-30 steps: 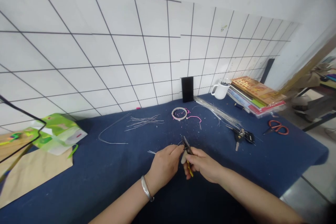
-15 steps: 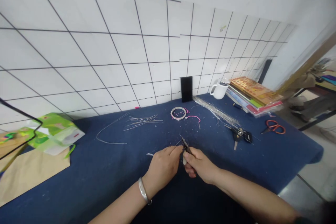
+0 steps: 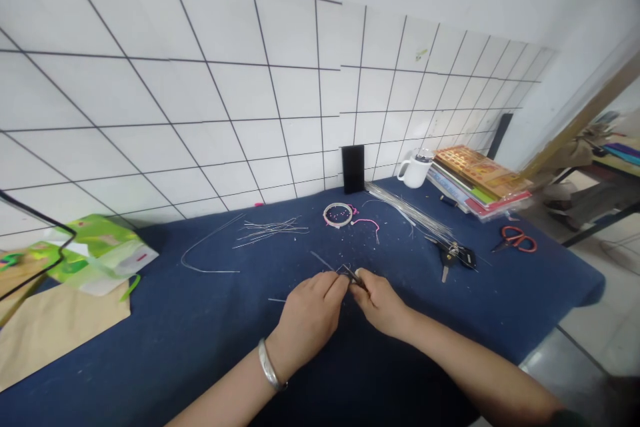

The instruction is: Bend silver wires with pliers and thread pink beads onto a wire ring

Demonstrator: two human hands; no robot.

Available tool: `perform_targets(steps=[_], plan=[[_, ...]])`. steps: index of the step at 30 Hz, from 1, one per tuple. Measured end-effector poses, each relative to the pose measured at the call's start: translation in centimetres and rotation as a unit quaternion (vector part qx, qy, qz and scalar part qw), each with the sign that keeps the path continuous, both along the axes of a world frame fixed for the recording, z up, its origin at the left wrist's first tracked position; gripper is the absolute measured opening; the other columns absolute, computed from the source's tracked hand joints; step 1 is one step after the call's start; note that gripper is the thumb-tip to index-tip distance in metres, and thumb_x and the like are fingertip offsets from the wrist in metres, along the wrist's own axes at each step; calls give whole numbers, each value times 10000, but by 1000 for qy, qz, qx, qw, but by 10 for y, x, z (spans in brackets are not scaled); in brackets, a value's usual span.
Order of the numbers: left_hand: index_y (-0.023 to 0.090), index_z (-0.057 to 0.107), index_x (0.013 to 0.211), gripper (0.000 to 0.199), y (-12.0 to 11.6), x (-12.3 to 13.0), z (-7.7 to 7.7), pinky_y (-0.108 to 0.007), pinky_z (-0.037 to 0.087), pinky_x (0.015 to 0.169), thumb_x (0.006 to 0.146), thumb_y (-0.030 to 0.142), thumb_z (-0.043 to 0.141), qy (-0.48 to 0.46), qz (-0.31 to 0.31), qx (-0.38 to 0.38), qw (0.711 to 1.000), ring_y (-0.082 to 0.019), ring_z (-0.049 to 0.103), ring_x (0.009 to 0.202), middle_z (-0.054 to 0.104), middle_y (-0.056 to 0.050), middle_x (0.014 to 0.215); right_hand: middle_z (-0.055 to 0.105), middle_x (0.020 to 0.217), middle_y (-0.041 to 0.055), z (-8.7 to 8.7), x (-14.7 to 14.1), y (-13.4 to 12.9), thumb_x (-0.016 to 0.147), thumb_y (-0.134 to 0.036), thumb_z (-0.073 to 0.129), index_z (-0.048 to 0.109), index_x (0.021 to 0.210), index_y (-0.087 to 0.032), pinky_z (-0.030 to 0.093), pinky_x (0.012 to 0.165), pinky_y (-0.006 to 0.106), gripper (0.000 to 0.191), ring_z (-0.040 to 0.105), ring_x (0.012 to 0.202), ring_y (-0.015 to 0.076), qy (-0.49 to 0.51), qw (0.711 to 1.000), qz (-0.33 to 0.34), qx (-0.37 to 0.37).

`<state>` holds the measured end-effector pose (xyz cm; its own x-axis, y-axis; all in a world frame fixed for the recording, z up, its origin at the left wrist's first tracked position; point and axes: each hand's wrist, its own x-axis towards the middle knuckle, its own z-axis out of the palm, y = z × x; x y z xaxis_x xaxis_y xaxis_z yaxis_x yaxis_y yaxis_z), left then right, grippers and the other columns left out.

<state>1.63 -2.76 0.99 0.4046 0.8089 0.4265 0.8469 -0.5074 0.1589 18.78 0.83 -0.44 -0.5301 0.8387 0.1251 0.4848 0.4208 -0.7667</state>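
Note:
My left hand, with a silver bangle on its wrist, is closed with the fingers pinched together. Thin silvery wire pokes out on its left side, and another fine wire end shows beyond its knuckles. My right hand is wrapped round dark-jawed pliers, the tips pointing up and left beside my left fingertips. The handles are mostly hidden in my palm. Past both hands lies a pale round ring with small pink beads inside and a pink cord trailing right.
Short crossed wires lie behind on the blue cloth. A wire bundle, keys, orange-handled scissors, a white mug and stacked books are on the right. At left are a green bag and tan paper.
The pliers have tipped from steep to a flatter, leftward angle as my right hand rolled over. The wire at my left hand sticks out farther. The view has shifted slightly.

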Motion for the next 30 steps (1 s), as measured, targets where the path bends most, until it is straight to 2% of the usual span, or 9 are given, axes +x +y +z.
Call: perform_targets(steps=[5,11,16,19,22,25,28,29,30], plan=[[201,537,904,195,2,3,6,-223,385,563,894,210,343,-81,13,-98,992,-126,532,637,568,-9,739,453,661,3,3,8,8,876,-422,375,364,731,-203,261,541,255,263,416,572,134,-106,987,-28,119],[186,507,778,231,2,5,12,-213,356,577,905,221,317,-144,-7,-139,980,-114,524,637,567,2,702,464,662,-5,6,10,6,911,-442,259,361,756,-197,283,527,236,307,428,554,125,-117,983,-2,142],[186,511,767,238,-4,10,11,-216,347,560,902,233,320,-175,-15,-155,972,-114,514,604,570,1,687,488,708,46,7,17,12,867,-572,201,425,750,-173,311,576,269,472,448,638,166,-185,944,-28,272],[185,514,778,253,-7,13,13,-207,357,557,909,252,308,-224,-29,-179,958,-107,500,589,561,5,676,486,722,64,11,21,14,850,-599,200,438,723,-167,308,585,283,509,439,662,180,-205,928,-40,308],[181,513,779,242,-4,9,12,-206,358,565,906,242,315,-240,-52,-181,952,-104,489,594,554,6,677,466,701,42,18,20,7,854,-594,204,423,736,-170,309,581,275,492,425,632,157,-147,958,-20,246],[180,524,827,189,4,-2,6,-215,351,583,881,187,343,-218,-112,-133,960,-109,496,616,563,-1,700,421,659,0,24,15,-6,879,-553,195,393,743,-180,313,548,245,444,400,570,118,-36,995,53,82],[178,530,820,177,13,-10,-1,-226,329,575,855,154,358,-185,-155,-92,966,-112,477,595,543,1,667,341,588,-36,24,10,-13,897,-508,35,360,743,-190,319,494,219,480,347,484,92,59,982,145,-108],[178,531,817,178,14,-10,-2,-228,325,576,854,157,358,-185,-152,-95,966,-113,472,595,538,0,664,329,575,-41,23,10,-12,896,-497,1,358,746,-191,320,484,217,494,338,469,90,67,977,154,-134],[178,531,814,182,14,-9,-2,-228,325,580,858,168,355,-194,-143,-108,964,-114,469,600,536,-1,668,334,574,-39,21,10,-10,896,-500,11,363,748,-190,323,488,220,492,342,471,92,55,980,144,-124]])
